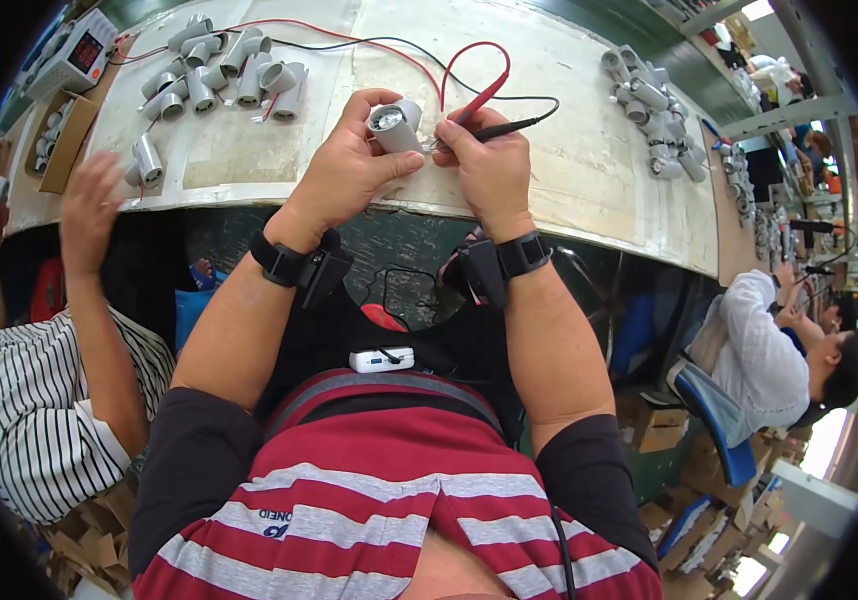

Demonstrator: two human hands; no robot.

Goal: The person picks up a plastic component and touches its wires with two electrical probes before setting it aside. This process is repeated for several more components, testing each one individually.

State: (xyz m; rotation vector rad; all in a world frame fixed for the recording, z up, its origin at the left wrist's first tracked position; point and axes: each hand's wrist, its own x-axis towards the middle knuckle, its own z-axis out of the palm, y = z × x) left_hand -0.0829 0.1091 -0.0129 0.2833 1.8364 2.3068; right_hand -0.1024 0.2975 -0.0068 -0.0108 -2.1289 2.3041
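And right here, upper centre of the frame, the left hand (342,160) has its fingers curled round a grey lamp head (397,138), round face tipped up, held just over the near edge of the desk (589,175). The right hand (494,172) has its fingers pinching a red probe (485,98) and a black probe (504,129) together — where the tips land, I can't tell, the fingers hide it. That's the delicate bit: two probes in one pinch, so a small roll could bring the tips together and short them. Watch the red lead (369,41) too, running past the grey pile (199,75) at upper left; a snag there could yank a probe away. And should that left grip loosen — the lamp head could drop off the edge.
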